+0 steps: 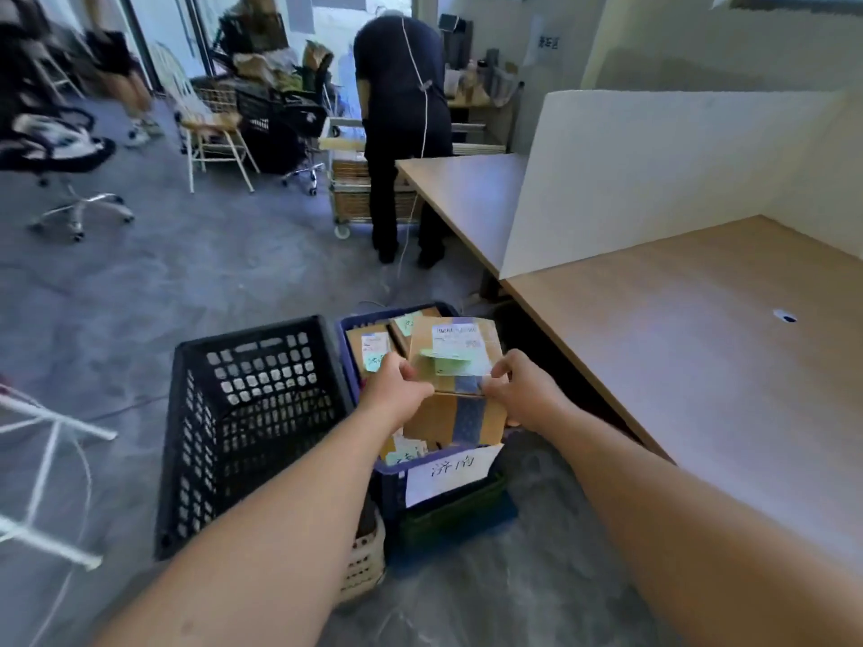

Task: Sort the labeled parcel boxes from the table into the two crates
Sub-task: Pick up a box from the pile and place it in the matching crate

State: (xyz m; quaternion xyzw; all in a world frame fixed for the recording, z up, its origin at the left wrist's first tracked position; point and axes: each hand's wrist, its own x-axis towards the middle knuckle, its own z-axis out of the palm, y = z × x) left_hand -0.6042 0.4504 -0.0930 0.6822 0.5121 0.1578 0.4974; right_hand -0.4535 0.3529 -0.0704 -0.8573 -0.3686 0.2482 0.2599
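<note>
— Where is the parcel box (467,417) relative to the hands?

— Directly between them. The left hand (397,389) grips its left near corner and the right hand (523,389) grips the right one, fingers curled over the top edge. Its long axis runs hand to hand, so neither is nearer.

— And the crates?

— The box hangs right over the blue crate (391,488), just below and ahead of both hands. The black crate (252,413) stands beyond the left hand, beside the blue one. I'd say the coming move is straight down, not sideways.

— Is there room underneath?

— Hard to say. Other boxes (373,350) already lie in the blue crate, and the held one hides the spot beneath it.

— Can you read the label?

— No. The shipping label (455,343) and the green note (448,365) are blurred. The table (700,357), past the right hand, is cut off at the frame's edge.
</note>
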